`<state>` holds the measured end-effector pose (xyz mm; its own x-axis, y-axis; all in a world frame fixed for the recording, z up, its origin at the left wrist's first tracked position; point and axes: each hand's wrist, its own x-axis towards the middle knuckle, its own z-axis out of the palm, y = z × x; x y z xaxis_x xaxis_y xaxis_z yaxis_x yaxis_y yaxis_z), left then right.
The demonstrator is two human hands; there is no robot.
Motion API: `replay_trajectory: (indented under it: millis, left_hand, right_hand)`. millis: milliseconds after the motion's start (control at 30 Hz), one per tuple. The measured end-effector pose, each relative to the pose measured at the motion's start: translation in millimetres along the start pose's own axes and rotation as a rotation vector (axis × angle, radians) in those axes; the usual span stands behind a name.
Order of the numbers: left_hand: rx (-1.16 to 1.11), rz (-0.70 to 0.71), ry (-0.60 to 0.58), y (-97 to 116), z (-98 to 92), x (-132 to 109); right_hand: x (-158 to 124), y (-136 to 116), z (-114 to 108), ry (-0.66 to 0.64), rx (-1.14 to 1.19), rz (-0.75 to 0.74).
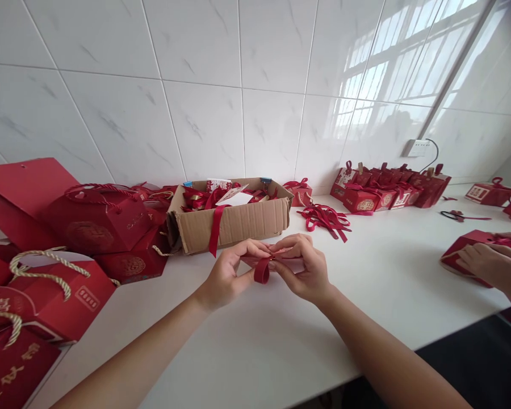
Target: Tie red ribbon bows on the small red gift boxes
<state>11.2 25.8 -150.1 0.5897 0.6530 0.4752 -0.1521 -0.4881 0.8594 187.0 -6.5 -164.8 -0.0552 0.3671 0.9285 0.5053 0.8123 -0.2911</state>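
Note:
Just in front of the cardboard box (pixel 234 230), my left hand (pixel 232 272) and my right hand (pixel 304 270) meet over the white table. Between them hangs a loop of dark red ribbon (pixel 262 272), its upper end pinched by the fingers of both hands. A flat reddish piece with a pale surface (pixel 293 265) shows behind the ribbon and under my right fingers; its kind is mostly hidden. Fingers on both hands are closed. A long red ribbon tail (pixel 216 230) droops over the front of the cardboard box, which is filled with ribbons and cards.
Red gift boxes with rope handles (pixel 68 289) crowd the left side. Loose red ribbons (pixel 323 220) lie right of the cardboard box. Several finished-looking red boxes (pixel 387 193) line the tiled wall. At the right edge, another person's hands (pixel 481 258) hold a red box (pixel 460 244).

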Motion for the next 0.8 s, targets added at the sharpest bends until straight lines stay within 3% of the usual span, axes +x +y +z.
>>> replay_trajectory:
  millis: [267, 533, 800]
  left_hand:
    - [-0.039, -0.032, -0.012, 5.2, 1.6, 1.0]
    - [-0.33, -0.151, 0.017, 1.0, -1.6, 3.5]
    - [-0.259, -0.145, 0.0, -1.3, -2.9, 7.6]
  right_hand:
    - [1.3, 0.9, -0.5, 0.015, 0.01, 0.029]
    - [2.1, 1.9, -0.3, 0.03, 0.031, 0.096]
    - [-0.7, 5.9, 0.8, 0.078, 0.132, 0.247]
